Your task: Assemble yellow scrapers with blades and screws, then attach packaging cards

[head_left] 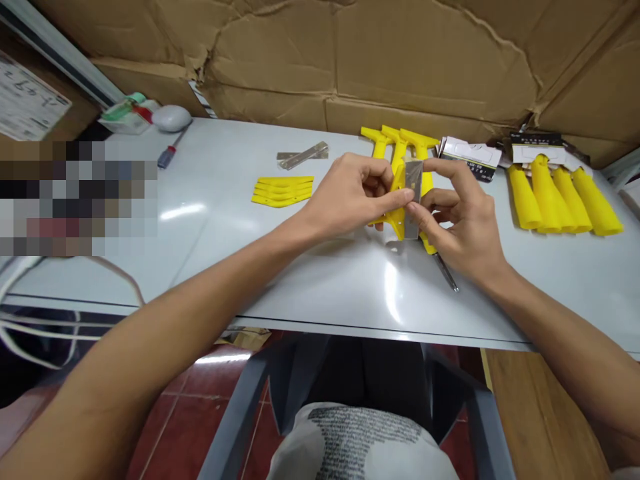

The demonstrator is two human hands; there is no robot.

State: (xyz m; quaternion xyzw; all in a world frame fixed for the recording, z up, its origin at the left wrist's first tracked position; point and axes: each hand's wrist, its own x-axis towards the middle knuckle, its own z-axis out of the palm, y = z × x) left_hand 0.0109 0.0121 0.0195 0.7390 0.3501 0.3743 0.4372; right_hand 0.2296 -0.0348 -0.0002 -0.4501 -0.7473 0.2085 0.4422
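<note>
The blade (pixel 413 177), held up over the counter (pixel 320 287), appears to lie against a yellow piece (pixel 399 223) just left of it. The left hand (pixel 345 190) grips that piece, thumb on the blade's face; the right hand (pixel 465 223) seems to pinch the blade, index fingertip near its far end. Best to align blade and piece first, then press on the flat face, fingers clear of the long edges. Left of the blade lie strips (pixel 283 191) and loose blades (pixel 303 156); beyond it, handles (pixel 397 145); to its right, sleeves (pixel 547 200).
</note>
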